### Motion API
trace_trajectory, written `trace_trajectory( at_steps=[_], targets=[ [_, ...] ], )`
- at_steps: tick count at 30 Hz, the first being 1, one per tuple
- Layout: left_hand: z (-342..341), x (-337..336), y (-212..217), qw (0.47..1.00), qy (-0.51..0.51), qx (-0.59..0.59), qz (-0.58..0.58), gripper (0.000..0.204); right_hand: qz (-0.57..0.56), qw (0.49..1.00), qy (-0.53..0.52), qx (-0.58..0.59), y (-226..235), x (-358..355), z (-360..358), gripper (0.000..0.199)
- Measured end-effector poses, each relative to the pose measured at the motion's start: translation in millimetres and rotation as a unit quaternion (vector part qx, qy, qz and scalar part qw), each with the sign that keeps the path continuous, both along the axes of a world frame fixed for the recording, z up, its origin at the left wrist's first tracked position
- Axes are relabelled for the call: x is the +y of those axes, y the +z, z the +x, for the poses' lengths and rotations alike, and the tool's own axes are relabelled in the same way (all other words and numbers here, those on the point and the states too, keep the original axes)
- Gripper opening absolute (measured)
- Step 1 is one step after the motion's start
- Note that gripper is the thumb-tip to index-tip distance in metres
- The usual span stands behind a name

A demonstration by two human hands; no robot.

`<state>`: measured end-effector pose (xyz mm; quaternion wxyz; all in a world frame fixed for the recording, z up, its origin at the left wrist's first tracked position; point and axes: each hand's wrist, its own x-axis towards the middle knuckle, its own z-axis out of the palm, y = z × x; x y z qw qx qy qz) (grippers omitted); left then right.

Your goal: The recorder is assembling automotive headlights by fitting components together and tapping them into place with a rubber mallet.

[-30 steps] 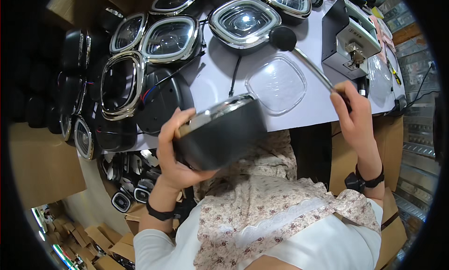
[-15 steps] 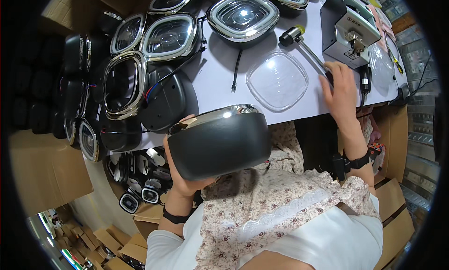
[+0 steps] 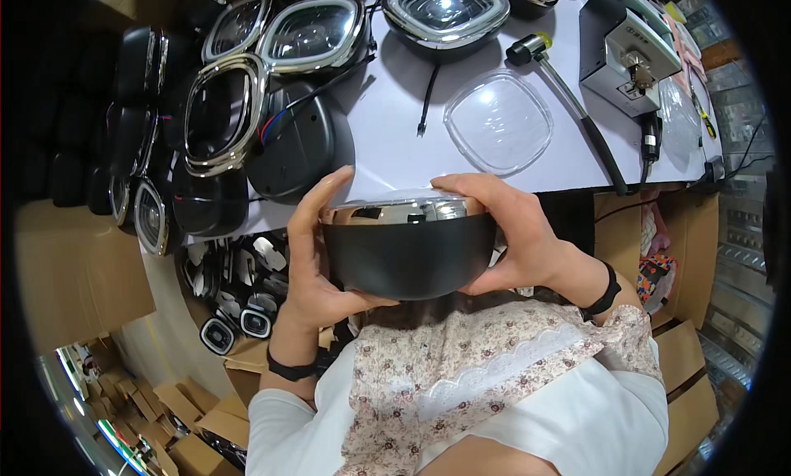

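Observation:
I hold a black bowl-shaped lamp housing (image 3: 409, 253) with a chrome rim close in front of me, at the near edge of the white table (image 3: 387, 154). My left hand (image 3: 317, 253) grips its left side and my right hand (image 3: 507, 237) grips its right side, fingers over the rim. A clear rounded-square lens (image 3: 498, 121) lies on the table beyond it. A black-headed mallet (image 3: 568, 105) lies to the lens's right, no hand on it.
Several finished chrome-rimmed lamps (image 3: 309, 35) and black housings (image 3: 297, 142) crowd the table's left and back. A grey box-shaped machine (image 3: 630, 51) stands at the right. More lamps fill a box (image 3: 239, 286) below the table's left; cardboard boxes (image 3: 688, 229) sit at the right.
My right hand has let go of the mallet, left it on the table, and come back onto the housing's right side. The housing has turned level between both hands.

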<state>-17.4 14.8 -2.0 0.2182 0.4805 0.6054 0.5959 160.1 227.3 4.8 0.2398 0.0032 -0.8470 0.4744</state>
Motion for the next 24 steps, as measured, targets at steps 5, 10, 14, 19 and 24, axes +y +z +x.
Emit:
trace_trajectory(
  at_steps=[5, 10, 14, 19, 24],
  targets=[
    [0.3, 5.8, 39.1, 0.959, -0.02, 0.26, -0.11, 0.125, 0.037, 0.996, 0.031, -0.081, 16.1, -2.1, 2.9, 0.081],
    [5.5, -2.3, -6.0, 0.991, 0.033, -0.127, 0.007, 0.125, -0.039, 0.998, 0.013, -0.05, 20.9, -8.2, -1.1, 0.084],
    [17.5, -13.7, -27.5, 0.939, 0.07, -0.338, 0.005, 0.135, -0.18, 0.983, 0.029, -0.035, -6.2, -19.2, 5.6, 0.09],
    [6.0, -17.7, -40.8, 0.956, 0.02, -0.287, -0.051, 0.137, -0.122, 0.992, 0.005, -0.045, -1.1, -17.3, 9.1, 0.092],
    [6.8, -19.0, -31.6, 0.966, 0.021, -0.25, -0.062, 0.13, -0.096, 0.995, 0.001, -0.038, 0.4, -15.7, 5.7, 0.088]
  ],
)
